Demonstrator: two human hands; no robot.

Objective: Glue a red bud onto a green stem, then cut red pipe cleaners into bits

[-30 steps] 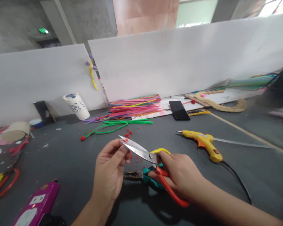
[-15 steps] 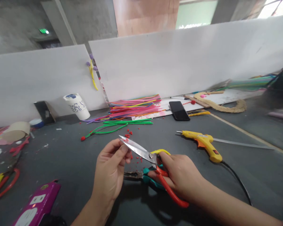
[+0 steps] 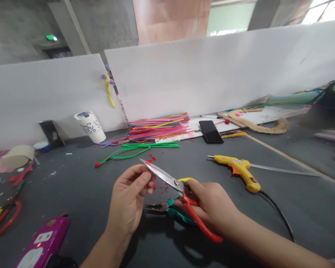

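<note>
My right hand grips scissors with red and yellow handles, their blades pointing up and left. Teal-handled pliers sit beneath the scissors, partly covered by the same hand; whether it also holds them is unclear. My left hand is closed in a pinch beside the blade tips, and what lies between its fingertips is too small to make out. Red bits are scattered around the blades. Behind them are green stems, one ending in a red tip.
A yellow glue gun lies right, its cord running towards me. Colourful stems, a black phone and a white cup stand or lie behind. At left are a purple power strip and other scissors.
The view has shifted slightly. Both hands keep nearly the same pose, with the scissor blades still beside my left fingertips.
</note>
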